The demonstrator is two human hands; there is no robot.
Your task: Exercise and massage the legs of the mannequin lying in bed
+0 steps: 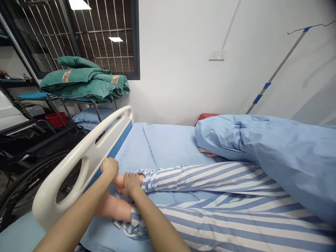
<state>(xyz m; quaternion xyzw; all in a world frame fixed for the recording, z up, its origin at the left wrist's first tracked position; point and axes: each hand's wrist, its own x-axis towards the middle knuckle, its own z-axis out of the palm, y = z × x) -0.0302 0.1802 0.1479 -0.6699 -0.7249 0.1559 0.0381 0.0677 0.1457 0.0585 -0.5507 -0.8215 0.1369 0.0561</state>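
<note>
A figure that looks like a manikin lies on the bed in blue-and-white striped trousers [199,176], with bare lower legs. My left hand [110,167] is closed over the toe end of the far foot [119,180], close to the footboard. Just above it, my right hand [131,183] wraps round the ankle of the same leg, beside the trouser cuff. The near leg [117,207] rests on the sheet under my forearms, its foot partly hidden by my left arm. A blue quilt [262,140] covers the upper body, and fingers [208,152] show from under its edge.
A white footboard [86,147] closes the bed's left end. Beyond it stand a wheelchair [47,147], a red bucket [56,119] and a rack with folded green quilts [84,80]. An IV pole [278,66] leans into view at right, before the white wall.
</note>
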